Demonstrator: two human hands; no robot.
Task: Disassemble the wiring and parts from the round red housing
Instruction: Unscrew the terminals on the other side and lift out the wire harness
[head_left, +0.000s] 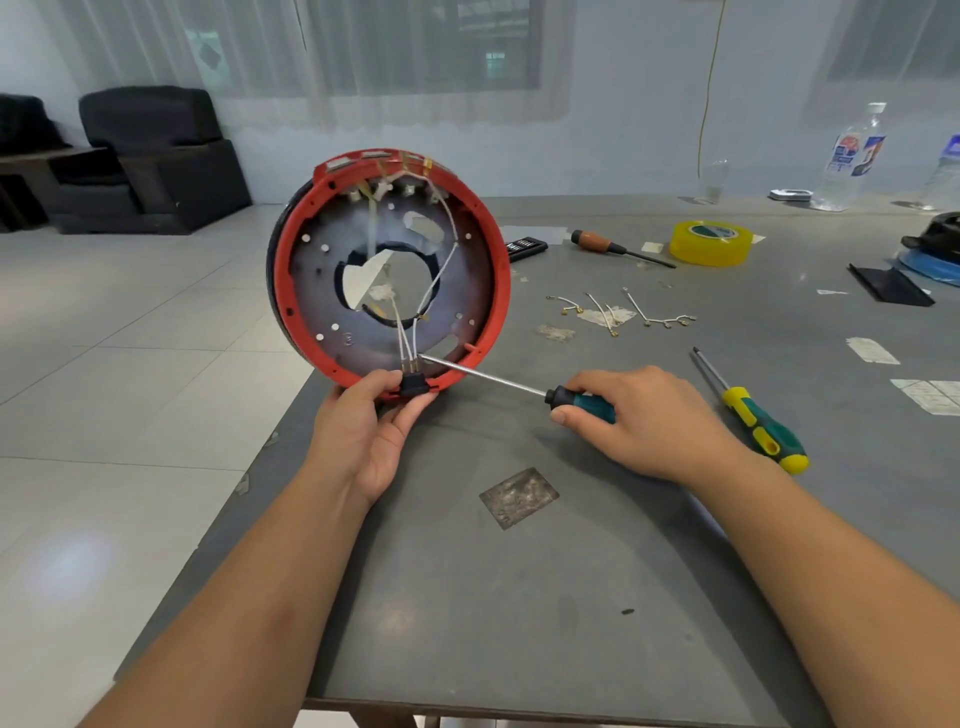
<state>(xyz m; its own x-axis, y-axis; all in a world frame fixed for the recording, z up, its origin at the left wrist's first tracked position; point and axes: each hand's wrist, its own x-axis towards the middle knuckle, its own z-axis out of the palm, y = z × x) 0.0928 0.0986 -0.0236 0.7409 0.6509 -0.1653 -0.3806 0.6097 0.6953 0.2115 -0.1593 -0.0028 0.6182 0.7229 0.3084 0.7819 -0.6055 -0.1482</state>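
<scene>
With the red housing (389, 270) propped on edge at the tabletop's left edge, the left hand (363, 431) pinching its black connector (414, 383) and the right hand (639, 421) gripping the screwdriver (519, 387), a slipping tip could jab the thumb or tear the white wires (410, 332).

Grey table (519, 597) holding a yellow tape roll (710, 242), a spare green-and-yellow screwdriver (753, 413), a wooden-handled screwdriver (618, 248) and a plastic bottle (852, 158); black armchair (156, 156) behind.

Left hand (366, 426) props red housing (388, 270) upright, pinching black connector (414, 383); right hand (644, 421) grips screwdriver (519, 387), tip at white wires (410, 343).
</scene>
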